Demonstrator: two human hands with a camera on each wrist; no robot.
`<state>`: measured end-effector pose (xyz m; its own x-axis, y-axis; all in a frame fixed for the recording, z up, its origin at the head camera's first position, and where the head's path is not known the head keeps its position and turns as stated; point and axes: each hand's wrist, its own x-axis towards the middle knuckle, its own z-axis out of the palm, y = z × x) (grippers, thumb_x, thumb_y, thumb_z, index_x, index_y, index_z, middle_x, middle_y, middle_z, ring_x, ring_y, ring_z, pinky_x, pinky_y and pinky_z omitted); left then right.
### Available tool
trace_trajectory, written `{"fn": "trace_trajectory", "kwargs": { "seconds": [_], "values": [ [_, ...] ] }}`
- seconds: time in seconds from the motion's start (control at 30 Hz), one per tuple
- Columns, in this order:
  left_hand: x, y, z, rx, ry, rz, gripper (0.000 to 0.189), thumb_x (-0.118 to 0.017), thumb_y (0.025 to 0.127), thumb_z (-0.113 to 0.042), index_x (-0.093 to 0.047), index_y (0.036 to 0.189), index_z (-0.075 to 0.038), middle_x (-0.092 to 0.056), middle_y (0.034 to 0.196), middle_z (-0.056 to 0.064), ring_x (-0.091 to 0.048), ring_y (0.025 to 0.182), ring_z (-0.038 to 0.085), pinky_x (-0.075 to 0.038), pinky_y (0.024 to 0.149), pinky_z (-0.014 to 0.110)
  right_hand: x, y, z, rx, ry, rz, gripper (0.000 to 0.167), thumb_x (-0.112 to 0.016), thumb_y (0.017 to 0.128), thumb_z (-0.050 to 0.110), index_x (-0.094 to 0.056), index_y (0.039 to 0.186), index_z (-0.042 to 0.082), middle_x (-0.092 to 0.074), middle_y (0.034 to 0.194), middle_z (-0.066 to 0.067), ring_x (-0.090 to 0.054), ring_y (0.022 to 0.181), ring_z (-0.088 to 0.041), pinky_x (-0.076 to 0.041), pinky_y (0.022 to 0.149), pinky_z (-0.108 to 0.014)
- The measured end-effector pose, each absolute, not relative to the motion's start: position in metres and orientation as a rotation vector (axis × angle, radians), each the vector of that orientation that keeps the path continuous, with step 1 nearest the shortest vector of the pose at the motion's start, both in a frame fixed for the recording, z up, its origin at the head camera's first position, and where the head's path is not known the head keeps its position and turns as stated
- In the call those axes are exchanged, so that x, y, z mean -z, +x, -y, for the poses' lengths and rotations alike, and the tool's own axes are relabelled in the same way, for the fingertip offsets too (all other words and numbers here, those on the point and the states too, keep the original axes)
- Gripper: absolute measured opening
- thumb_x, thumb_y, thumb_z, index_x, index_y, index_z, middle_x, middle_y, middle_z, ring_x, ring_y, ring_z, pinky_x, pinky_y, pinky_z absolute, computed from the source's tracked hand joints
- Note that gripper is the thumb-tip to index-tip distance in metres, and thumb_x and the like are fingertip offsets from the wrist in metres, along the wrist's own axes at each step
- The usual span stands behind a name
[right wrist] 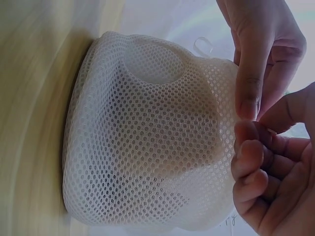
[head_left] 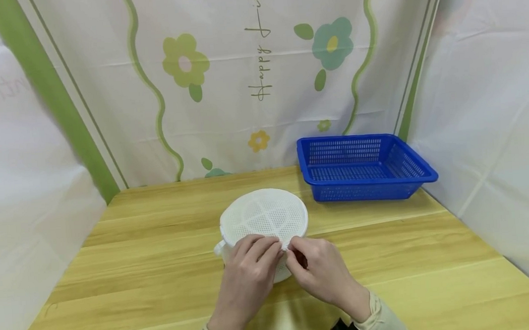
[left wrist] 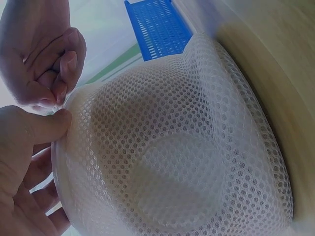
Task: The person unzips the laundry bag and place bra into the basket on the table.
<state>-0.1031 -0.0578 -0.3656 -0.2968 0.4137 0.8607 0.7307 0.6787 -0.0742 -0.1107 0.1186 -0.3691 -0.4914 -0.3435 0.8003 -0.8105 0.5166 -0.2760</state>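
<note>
A round white mesh laundry bag (head_left: 267,213) stands upright on the table, its flat lid facing up. My left hand (head_left: 248,274) grips the near edge of the lid; in the left wrist view the thumb lies on the mesh side and the fingers reach behind the rim. Right beside it, the fingertips of my right hand (head_left: 321,267) pinch a small piece at the same edge, and the fingers hide what it is. Through the mesh side (right wrist: 162,128) a darker shade shows inside the bag. A white loop (head_left: 219,247) sticks out at the bag's left.
A blue plastic basket (head_left: 370,190) with slotted walls sits at the back right of the wooden table (head_left: 152,262). Behind the table hangs a flower-printed curtain (head_left: 239,45), and pale sheets close off the left and right sides.
</note>
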Motion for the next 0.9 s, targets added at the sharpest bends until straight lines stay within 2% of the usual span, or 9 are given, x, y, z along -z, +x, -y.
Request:
{"fn": "trace_trajectory", "kwargs": {
  "seconds": [0.37, 0.63, 0.8, 0.9],
  "values": [
    [0.3647, -0.1022, 0.0584, 0.38, -0.868, 1.926, 0.012, -0.072, 0.086, -0.011, -0.076, 0.094, -0.003, -0.072, 0.096, 0.005, -0.064, 0.087, 0.023, -0.053, 0.083, 0.037, 0.366, -0.1103, -0.1186, -0.849, 0.885, 2.052, 0.02, -0.059, 0.079, 0.003, -0.053, 0.067, 0.018, -0.042, 0.057, 0.015, -0.035, 0.05, 0.005, -0.028, 0.041, -0.009],
    [0.3647, -0.1028, 0.0597, 0.383, -0.856, 1.909, 0.021, -0.059, 0.097, -0.013, -0.076, 0.093, -0.002, -0.072, 0.096, 0.006, -0.064, 0.085, 0.024, -0.054, 0.08, 0.037, 0.3663, -0.1119, -0.1223, -0.865, 0.762, 2.103, 0.022, -0.062, 0.075, 0.002, -0.053, 0.066, 0.02, -0.042, 0.058, 0.018, -0.036, 0.048, 0.006, -0.029, 0.037, -0.011],
    [0.3648, -0.1027, 0.0591, 0.387, -0.85, 1.905, 0.018, -0.061, 0.096, -0.012, -0.076, 0.093, -0.002, -0.072, 0.095, 0.006, -0.064, 0.085, 0.023, -0.054, 0.078, 0.035, 0.3672, -0.1122, -0.1226, -0.867, 0.759, 2.12, 0.023, -0.062, 0.076, 0.001, -0.053, 0.067, 0.02, -0.04, 0.058, 0.019, -0.035, 0.048, 0.006, -0.029, 0.037, -0.011],
    [0.3649, -0.1015, 0.0583, 0.407, -0.85, 1.916, 0.012, -0.066, 0.091, -0.009, -0.075, 0.093, -0.002, -0.071, 0.095, 0.006, -0.063, 0.085, 0.024, -0.054, 0.077, 0.034, 0.3677, -0.1116, -0.1218, -0.88, 0.796, 2.099, 0.024, -0.063, 0.078, 0.0, -0.053, 0.068, 0.02, -0.04, 0.059, 0.018, -0.034, 0.049, 0.006, -0.028, 0.039, -0.01]
  ]
}}
